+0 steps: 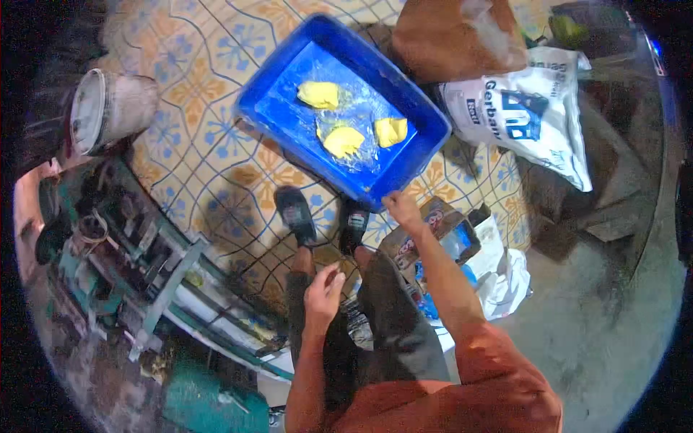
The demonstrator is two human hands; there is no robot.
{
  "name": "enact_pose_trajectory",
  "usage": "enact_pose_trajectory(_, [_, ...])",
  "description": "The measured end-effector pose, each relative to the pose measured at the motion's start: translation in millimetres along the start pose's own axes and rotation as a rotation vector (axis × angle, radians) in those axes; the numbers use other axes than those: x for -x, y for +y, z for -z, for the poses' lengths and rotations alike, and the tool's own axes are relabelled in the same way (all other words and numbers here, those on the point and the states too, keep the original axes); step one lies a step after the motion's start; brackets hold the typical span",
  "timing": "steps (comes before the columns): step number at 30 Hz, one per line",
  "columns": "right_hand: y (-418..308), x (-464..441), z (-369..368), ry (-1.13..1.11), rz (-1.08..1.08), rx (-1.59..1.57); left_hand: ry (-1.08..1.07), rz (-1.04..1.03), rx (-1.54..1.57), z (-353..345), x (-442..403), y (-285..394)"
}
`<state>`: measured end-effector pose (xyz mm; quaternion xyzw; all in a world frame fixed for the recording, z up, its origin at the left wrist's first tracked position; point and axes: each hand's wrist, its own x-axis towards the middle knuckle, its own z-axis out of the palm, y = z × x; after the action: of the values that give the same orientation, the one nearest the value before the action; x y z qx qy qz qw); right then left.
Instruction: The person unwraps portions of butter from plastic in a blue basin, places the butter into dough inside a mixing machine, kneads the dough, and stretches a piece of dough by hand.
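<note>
A rectangular blue plastic tub sits on the patterned tile floor in front of my feet. Inside it lie three yellow lumps: one at the upper left, one lower down and one to the right. The tub's bottom looks wet and shiny around them; what the lumps are made of I cannot tell. My right hand has its fingers closed on the tub's near corner rim. Held above my legs, my left hand is loosely curled, its fingertips a little apart and no object visible in it.
A white bucket lies or stands at the left. Metal machinery fills the lower left. A white printed sack and a brown bag are right of the tub. A cardboard box and white plastic bag lie near my right arm.
</note>
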<state>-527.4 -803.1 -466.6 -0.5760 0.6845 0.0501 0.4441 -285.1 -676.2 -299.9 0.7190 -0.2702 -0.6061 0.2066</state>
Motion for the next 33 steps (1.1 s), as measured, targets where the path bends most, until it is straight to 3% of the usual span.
enact_pose_trajectory(5, [21.5, -122.3, -76.8, 0.027, -0.117, -0.094, -0.212, -0.028, -0.335, -43.9, -133.1, -25.5])
enact_pose_trajectory(8, [38.0, -183.3, -124.1, 0.180, -0.100, -0.151, -0.296, -0.092, -0.515, -48.2, -181.7, -44.1])
enact_pose_trajectory(9, [47.2, -199.2, -141.1, 0.270, -0.066, -0.159, -0.345, -0.022, -0.668, -48.8, -192.4, -34.9])
enact_pose_trajectory(12, [41.4, -222.3, -145.4, 0.367, -0.129, -0.222, -0.214, -0.227, -0.544, -54.5, -210.6, -2.5])
enact_pose_trajectory(13, [35.0, -227.9, -144.3, 0.365, -0.173, -0.255, -0.215, -0.223, -0.523, -55.3, -214.2, 4.9])
enact_pose_trajectory(14, [44.2, -235.3, -149.4, 0.366, -0.028, -0.379, -0.211, -0.219, -0.508, -54.5, -217.2, 11.3])
enact_pose_trajectory(19, [44.0, -241.6, -161.7, 0.297, -0.138, -0.627, -0.287, -0.144, -0.549, -56.2, -217.8, 17.0])
enact_pose_trajectory(22, [35.7, -242.1, -154.5, 0.303, -0.176, -0.597, -0.356, -0.191, -0.566, -60.4, -219.0, 18.0])
enact_pose_trajectory(27, [54.9, -257.2, -189.7, 0.528, -0.106, -0.512, -0.378, -0.175, -0.553, -56.7, -227.0, 31.4])
enact_pose_trajectory(30, [12.0, -235.7, -145.6, 0.442, -0.204, -0.548, -0.371, -0.189, -0.514, -56.2, -227.8, 30.6])
enact_pose_trajectory(33, [31.7, -245.5, -152.8, 0.435, -0.126, -0.344, -0.318, -0.218, -0.455, -60.9, -225.4, 20.1])
